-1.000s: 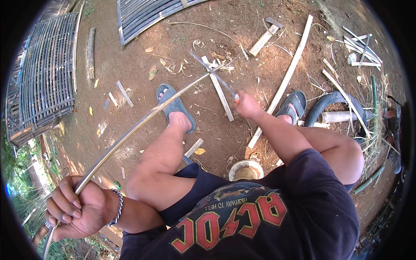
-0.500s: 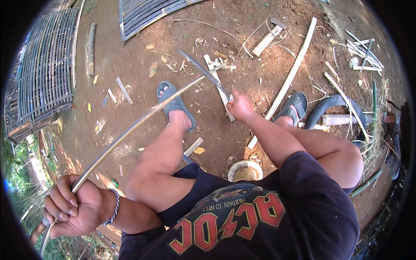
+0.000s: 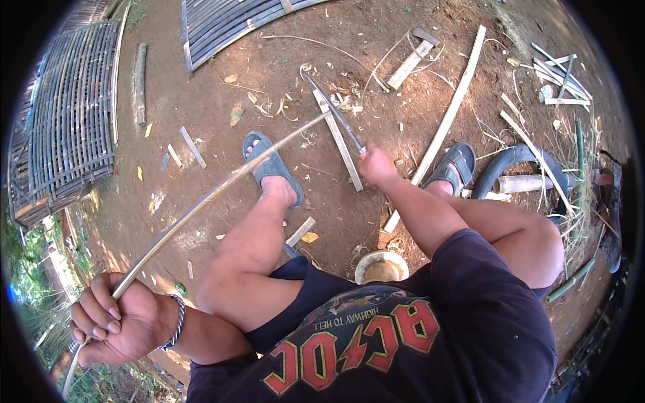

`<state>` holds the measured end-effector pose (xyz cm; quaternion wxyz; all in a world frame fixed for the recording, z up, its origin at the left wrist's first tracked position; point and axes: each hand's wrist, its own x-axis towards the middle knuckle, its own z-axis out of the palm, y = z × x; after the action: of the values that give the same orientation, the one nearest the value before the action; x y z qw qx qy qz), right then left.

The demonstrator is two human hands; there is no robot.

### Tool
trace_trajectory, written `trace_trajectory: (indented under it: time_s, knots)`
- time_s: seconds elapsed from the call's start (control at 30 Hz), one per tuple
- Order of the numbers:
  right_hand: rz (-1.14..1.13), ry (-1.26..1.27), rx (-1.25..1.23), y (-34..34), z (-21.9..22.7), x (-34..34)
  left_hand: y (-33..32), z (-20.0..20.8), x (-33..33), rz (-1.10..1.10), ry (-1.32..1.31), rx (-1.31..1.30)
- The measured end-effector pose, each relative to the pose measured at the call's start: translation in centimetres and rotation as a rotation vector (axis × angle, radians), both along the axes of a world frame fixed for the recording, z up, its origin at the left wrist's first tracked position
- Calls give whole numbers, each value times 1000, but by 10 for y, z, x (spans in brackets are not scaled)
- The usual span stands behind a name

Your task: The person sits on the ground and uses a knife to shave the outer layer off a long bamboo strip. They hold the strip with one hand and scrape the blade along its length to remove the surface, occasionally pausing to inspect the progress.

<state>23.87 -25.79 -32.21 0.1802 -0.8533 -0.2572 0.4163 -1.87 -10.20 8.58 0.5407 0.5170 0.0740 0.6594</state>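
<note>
My left hand is closed round a long, slightly bent bamboo strip, near its lower left end. The strip slants up to the right over my left sandal, and its far tip lies over the ground in front of me. My right hand is wrapped round the handle of a knife, mostly hidden by the fingers. The long, narrow blade points up and to the left, crossing near the strip's far end; I cannot tell whether they touch. A flat pale wood slat lies on the dirt under the knife.
A hatchet lies ahead beside thin curled strips. A long bamboo slat stretches toward my right foot. A black rubber tube rests at right, a pale bowl between my legs. Slatted bamboo panels stand at far left.
The knife blade has swung to the right and now points more steeply forward. The bamboo strip's far end has tipped slightly down, while my left hand has hardly moved.
</note>
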Motion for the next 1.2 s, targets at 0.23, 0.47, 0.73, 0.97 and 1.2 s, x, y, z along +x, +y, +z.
trace_trajectory:
  time_s: [0.23, 0.47, 0.73, 0.97, 1.2]
  knots:
    - [-56, -21, -91, -4, 1, 6, -2, 1, 6, 15, 1, -16]
    - [-44, 33, -143, -17, -20, 15, -6, 3, 9, 28, 6, -38]
    - [-7, 55, -193, -20, 2, 25, -5, 1, 1, 22, 15, -20]
    - [-22, 289, -20, -21, -30, 43, 9, -7, -13, 299, -8, -37]
    - [-1, -46, 163, 0, 72, -27, -2, -1, -4, 234, 56, 51]
